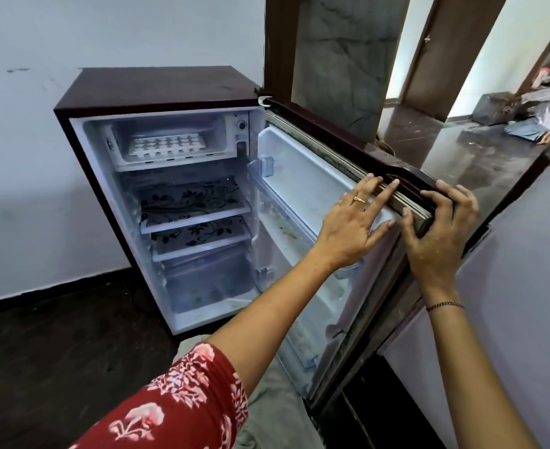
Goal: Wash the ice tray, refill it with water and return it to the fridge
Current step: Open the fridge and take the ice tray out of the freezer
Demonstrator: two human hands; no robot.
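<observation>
While the small maroon single-door fridge (157, 92) stands wide open against the pale wall, its white freezer box (170, 140) at the top holds the white plastic ice tray (166, 144), lying flat on the compartment floor with its rows of cells facing up; I cannot tell whether they hold water or ice. Below it, two shelves with black floral mats (189, 202) look bare, and the clear crisper drawer (208, 280) beneath them shows nothing I can make out. To the right, the open door (299, 176) carries white moulded racks with some brownish stains on the liner. My left hand (351, 228), with a gold ring, lies flat with fingers spread on the door's inner top edge, and my right hand (438, 234) is curled over the door's outer top corner, gripping it. Both hands are just beside each other, well apart from the tray. Past the door, a dark doorframe (280, 43) and glossy floor (461, 150) lead off.
</observation>
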